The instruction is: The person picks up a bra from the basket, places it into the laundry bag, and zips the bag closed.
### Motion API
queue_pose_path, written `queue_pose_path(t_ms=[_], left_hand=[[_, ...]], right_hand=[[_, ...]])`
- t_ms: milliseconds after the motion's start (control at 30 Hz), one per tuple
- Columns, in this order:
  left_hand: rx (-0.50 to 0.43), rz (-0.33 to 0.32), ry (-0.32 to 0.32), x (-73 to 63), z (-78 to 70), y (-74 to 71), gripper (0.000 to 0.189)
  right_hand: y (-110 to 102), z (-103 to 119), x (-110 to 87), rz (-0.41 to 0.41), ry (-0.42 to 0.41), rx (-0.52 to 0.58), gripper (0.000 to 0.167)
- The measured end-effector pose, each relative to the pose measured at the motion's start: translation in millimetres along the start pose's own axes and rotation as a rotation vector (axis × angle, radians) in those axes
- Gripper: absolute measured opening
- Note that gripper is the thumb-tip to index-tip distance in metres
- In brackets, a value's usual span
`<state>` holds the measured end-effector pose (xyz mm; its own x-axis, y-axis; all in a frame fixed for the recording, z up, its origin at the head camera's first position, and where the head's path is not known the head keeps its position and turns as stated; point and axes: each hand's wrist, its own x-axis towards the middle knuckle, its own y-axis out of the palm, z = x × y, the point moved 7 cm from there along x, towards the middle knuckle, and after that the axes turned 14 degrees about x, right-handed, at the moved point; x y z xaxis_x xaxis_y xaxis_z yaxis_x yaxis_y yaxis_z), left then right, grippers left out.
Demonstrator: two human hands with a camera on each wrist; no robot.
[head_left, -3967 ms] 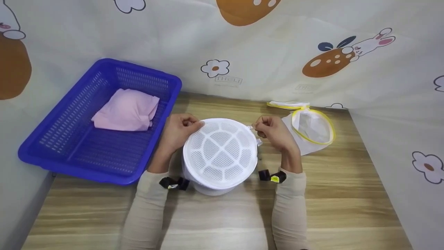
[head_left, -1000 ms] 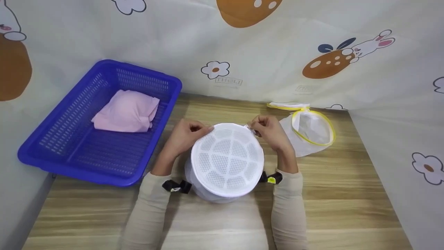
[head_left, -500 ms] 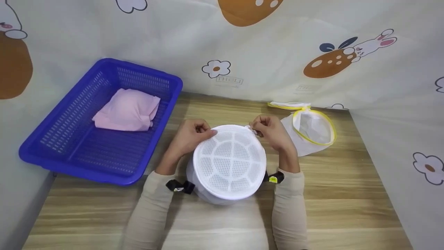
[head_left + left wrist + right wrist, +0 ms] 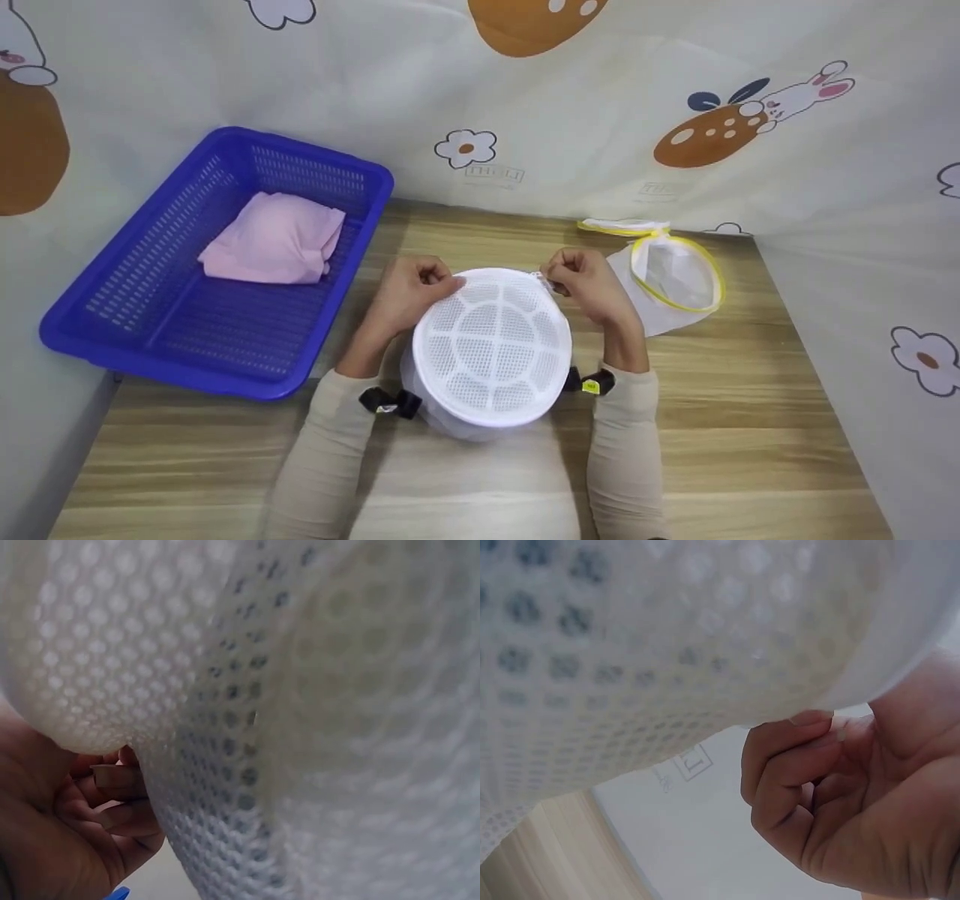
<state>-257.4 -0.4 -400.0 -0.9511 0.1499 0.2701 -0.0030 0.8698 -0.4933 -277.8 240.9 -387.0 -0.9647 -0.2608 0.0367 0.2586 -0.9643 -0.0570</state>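
Observation:
A white cylindrical mesh laundry bag (image 4: 491, 349) stands on the table, its round, ribbed lid tilted toward me. My left hand (image 4: 409, 292) pinches the far left part of its rim between thumb and fingers. At the far right of the rim, my right hand (image 4: 589, 285) pinches a small white zipper end beside the lid. In the left wrist view, mesh (image 4: 225, 765) fills most of the picture and the curled fingers (image 4: 124, 795) hold its edge. The right wrist view shows curled fingers (image 4: 787, 780) at the underside of the rim; the thumb is hidden there.
A blue plastic basket (image 4: 330, 330) stands on the left with a folded pink cloth (image 4: 274, 240) inside. Behind my right hand lies another white mesh bag with a yellow-edged opening (image 4: 675, 274). A patterned curtain (image 4: 555, 112) borders the wood-grain table (image 4: 750, 420) behind and at the sides.
Over four seconds the laundry bag has shifted right and slightly nearer, turning a little, and my left hand has moved right with it. In the last half second, the bag shifts only slightly.

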Motion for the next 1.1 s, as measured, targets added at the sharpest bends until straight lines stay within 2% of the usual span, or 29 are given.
queue_pose_path(t_ms=[200, 500, 767, 1100], left_hand=[[0.024, -0.055, -0.005, 1.1, 2.6, -6.0, 0.015], [0.018, -0.074, 0.0, 1.4, 2.4, -8.0, 0.013], [0.023, -0.099, -0.003, 2.3, 4.0, -9.4, 0.015], [-0.011, -0.113, 0.004, 1.5, 3.8, -12.8, 0.015]], right_hand=[[-1.5, 0.1, -0.3, 0.005, -0.007, 0.01, 0.022], [-1.1, 1.7, -0.4, 0.012, -0.03, 0.011, 0.023], [-5.1, -2.3, -0.1, -0.005, 0.002, -0.012, 0.019], [-3.6, -1.4, -0.4, 0.02, 0.004, -0.053, 0.015]])
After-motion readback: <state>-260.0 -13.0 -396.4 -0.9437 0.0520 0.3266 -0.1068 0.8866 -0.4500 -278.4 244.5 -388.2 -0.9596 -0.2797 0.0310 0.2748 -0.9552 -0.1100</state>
